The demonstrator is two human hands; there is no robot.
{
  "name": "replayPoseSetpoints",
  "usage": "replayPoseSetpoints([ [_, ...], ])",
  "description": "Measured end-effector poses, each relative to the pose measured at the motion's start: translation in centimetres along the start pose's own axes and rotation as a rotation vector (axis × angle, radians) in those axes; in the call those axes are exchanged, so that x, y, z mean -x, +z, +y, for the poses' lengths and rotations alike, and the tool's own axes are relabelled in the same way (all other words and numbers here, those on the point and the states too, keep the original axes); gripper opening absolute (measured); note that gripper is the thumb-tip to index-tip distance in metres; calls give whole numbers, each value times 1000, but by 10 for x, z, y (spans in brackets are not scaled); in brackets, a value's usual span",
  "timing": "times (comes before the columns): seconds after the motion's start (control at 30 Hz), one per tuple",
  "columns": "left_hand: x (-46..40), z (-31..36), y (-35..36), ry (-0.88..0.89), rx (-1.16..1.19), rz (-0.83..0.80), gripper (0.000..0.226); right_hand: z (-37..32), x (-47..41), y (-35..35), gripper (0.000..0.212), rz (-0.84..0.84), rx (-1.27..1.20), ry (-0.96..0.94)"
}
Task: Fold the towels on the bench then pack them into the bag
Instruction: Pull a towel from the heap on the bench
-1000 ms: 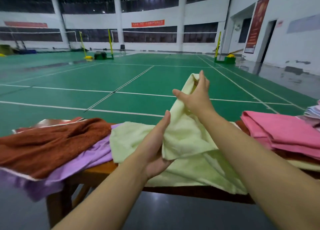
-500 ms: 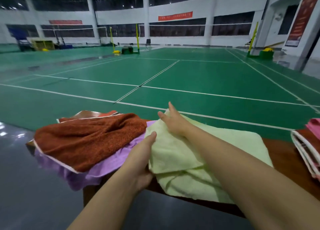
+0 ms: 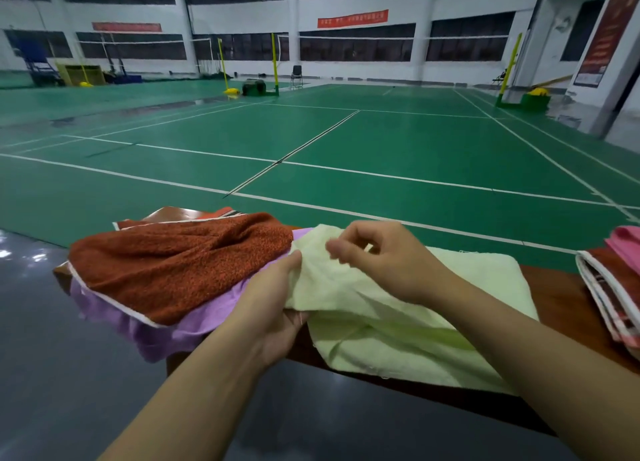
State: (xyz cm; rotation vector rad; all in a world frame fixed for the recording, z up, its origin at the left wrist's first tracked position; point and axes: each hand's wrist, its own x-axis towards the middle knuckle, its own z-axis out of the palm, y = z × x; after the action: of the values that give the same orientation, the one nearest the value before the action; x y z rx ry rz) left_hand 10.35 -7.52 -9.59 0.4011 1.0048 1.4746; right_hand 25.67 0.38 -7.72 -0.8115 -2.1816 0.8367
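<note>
A light green towel (image 3: 433, 308) lies folded across the wooden bench (image 3: 561, 294). My left hand (image 3: 273, 308) grips its near left edge, thumb on top and fingers underneath. My right hand (image 3: 384, 259) is blurred, with curled fingers at the towel's far left corner, and appears to pinch it. A rust-brown towel (image 3: 180, 263) lies crumpled on a purple towel (image 3: 166, 332) at the bench's left end. No bag is in view.
A stack of folded towels (image 3: 613, 294), with a pink one (image 3: 627, 242) on top, sits at the bench's right end. Beyond the bench stretches a green badminton court (image 3: 381, 138) with yellow net posts. Dark grey floor lies in front of the bench.
The right hand brought the raised towel end down onto the bench, folding the towel over to the left. Its fingers have since curled at the far left corner. The left hand kept its grip.
</note>
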Motion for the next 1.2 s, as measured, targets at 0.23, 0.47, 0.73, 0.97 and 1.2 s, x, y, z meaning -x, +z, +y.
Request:
replayPoseSetpoints([
  [0.23,13,8,5,33,123,-143,50,-9,15,8,35,24,238,-39],
  [0.47,-4,-10,2,165,-205,-151,37,11,11,-14,43,147,-218,277],
  [0.73,-14,-44,11,617,-1415,-144,18,27,11,-25,37,179,-763,668],
  [0.97,-16,-45,11,625,-1533,-49,15,30,9,-31,44,289,-737,651],
  [1.2,9,-9,-15,415,-810,188,18,11,7,-11,47,185,-654,418],
])
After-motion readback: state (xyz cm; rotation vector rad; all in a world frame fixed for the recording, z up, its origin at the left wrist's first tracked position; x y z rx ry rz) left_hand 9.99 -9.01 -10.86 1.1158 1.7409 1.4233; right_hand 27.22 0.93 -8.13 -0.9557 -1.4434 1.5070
